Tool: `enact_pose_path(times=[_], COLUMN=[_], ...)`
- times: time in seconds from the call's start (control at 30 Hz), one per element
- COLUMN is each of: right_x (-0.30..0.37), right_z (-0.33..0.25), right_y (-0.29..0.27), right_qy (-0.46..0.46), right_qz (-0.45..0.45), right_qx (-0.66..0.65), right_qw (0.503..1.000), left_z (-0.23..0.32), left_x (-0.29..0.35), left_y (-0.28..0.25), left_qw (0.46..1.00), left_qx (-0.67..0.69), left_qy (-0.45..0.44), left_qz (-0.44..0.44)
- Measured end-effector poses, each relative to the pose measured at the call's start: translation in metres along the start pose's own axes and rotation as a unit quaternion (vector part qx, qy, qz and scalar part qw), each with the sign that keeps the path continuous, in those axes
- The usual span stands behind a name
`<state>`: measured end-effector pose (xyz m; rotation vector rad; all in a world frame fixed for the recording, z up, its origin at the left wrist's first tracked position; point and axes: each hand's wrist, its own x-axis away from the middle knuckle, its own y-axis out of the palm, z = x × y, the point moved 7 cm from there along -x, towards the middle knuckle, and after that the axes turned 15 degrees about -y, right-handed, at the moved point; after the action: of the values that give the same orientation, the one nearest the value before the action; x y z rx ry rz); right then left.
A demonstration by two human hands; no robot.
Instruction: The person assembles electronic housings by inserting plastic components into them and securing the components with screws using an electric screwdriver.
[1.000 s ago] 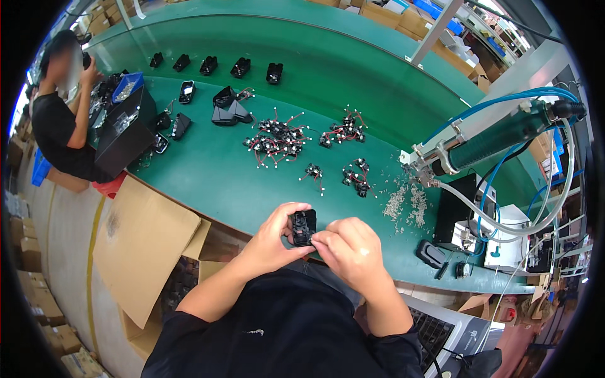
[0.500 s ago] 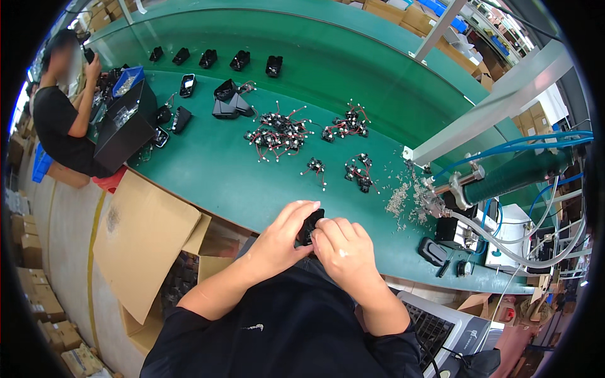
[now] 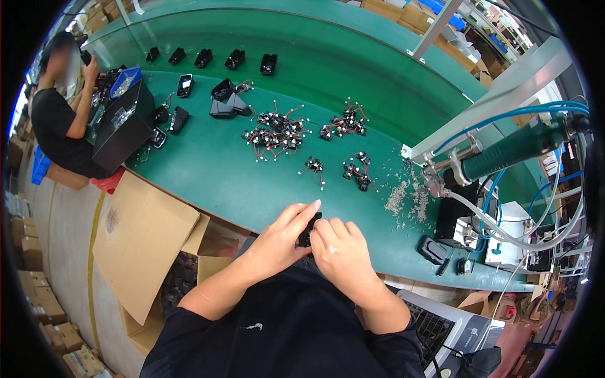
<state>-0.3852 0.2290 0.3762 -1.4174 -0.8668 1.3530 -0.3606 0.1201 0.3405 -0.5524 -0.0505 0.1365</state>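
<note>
In front of my body, near the front edge of the green bench, a small black plastic part (image 3: 309, 230) is held between my two hands. My left hand (image 3: 276, 238) grips its left side, thumb below and fingers along the top. From the right, my right hand (image 3: 343, 247) presses bent fingers against the same part, covering much of it. Beyond my hands lie small black parts with red and black wires (image 3: 313, 166), in several clusters including a large pile (image 3: 275, 132). Small screws (image 3: 397, 198) are scattered right of them.
A green power screwdriver (image 3: 510, 151) with hoses hangs at the right beside a metal post (image 3: 485, 104). Black housings (image 3: 236, 60) stand in a row at the back. An open cardboard box (image 3: 148, 233) is at my left. Farther left, another person (image 3: 63, 120) works near a black bin (image 3: 124, 126).
The hanging screwdriver has swung upward. My right hand has shifted slightly at the black part, while my left hand stays nearly in place.
</note>
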Motion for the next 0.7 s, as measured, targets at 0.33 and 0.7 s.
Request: enact_pose_path(times=[0.33,0.7], right_x=[0.000,0.016], right_z=[0.012,0.027], right_y=[0.000,0.000], right_qy=[0.027,0.184], right_qz=[0.067,0.123], right_qx=[-0.084,-0.182], right_qw=[0.994,0.958], left_z=[-0.006,0.006], left_x=[-0.004,-0.019], left_y=[0.001,-0.006], left_qw=[0.997,0.985], left_qx=[0.056,-0.004], left_qy=[-0.036,0.167], left_qz=[-0.033,0.050])
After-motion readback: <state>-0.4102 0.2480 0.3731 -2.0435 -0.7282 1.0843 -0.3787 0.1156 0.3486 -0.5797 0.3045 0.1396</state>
